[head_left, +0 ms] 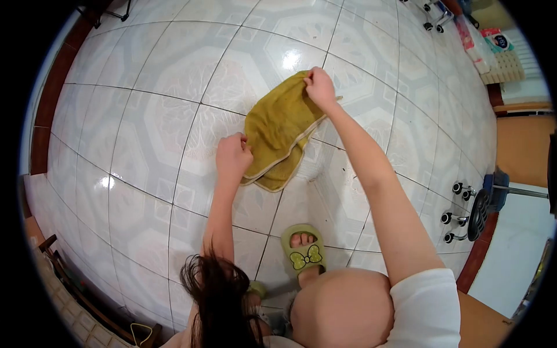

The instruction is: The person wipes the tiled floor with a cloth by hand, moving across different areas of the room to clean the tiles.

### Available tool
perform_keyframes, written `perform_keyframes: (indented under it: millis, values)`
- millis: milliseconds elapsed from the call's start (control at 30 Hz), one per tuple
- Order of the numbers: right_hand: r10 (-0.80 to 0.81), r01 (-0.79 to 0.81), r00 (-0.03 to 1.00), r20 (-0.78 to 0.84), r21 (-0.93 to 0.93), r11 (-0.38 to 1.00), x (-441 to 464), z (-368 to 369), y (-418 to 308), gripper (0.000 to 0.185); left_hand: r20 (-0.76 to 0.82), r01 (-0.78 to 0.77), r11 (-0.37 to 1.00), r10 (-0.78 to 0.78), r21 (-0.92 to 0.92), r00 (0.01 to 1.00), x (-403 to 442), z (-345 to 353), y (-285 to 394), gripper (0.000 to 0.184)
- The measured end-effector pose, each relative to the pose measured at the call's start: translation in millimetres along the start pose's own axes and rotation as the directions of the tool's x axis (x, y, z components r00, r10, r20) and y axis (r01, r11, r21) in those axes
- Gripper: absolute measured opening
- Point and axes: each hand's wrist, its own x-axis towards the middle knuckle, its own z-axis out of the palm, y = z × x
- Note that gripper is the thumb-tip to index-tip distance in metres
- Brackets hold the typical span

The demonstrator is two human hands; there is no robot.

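A mustard-yellow cloth (278,119) with a pale stitched edge hangs between my two hands, above the tiled floor (156,110). My left hand (234,155) pinches it at its left side, fingers closed. At the upper right corner my right hand (320,88) grips the cloth, also closed. The cloth is folded over, and its lower flap droops toward my feet. Whether its lower edge touches the tiles I cannot tell.
My foot in a green slipper (304,249) stands below the cloth. At right are a wheeled stool (477,214) and a blue dustpan-like item (497,191). A woven basket (503,68) with packets stands at upper right. Dark specks (346,169) lie on the floor.
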Motion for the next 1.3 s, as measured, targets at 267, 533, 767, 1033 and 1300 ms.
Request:
perform_keyframes:
  millis: [267,533,767,1033,1300]
  values:
    - [0.073,-0.073,0.931,-0.358,0.014,0.997,-30,-135,57,0.013,0.317,-0.018,0.919,0.154,-0.395,0.936,-15,-70,96,0.014]
    - [-0.038,-0.048,0.805,-0.592,-0.129,0.991,-12,-283,70,0.016,0.290,-0.177,0.746,0.450,-0.643,0.845,-48,-53,209,0.019]
    - [-0.036,-0.046,0.752,-0.659,-0.108,0.993,-1,-338,50,0.017,0.137,-0.220,0.597,0.493,-0.771,0.859,-55,-57,238,0.014]
    - [-0.163,0.232,0.815,-0.557,0.055,0.971,21,-277,-37,0.015,0.176,-0.277,0.816,0.413,-0.508,0.894,-46,-134,164,0.016]
    - [-0.303,0.426,0.874,-0.381,0.300,0.854,44,-169,-183,0.013,0.168,0.031,0.985,-0.002,-0.172,0.986,-57,-283,76,0.011]
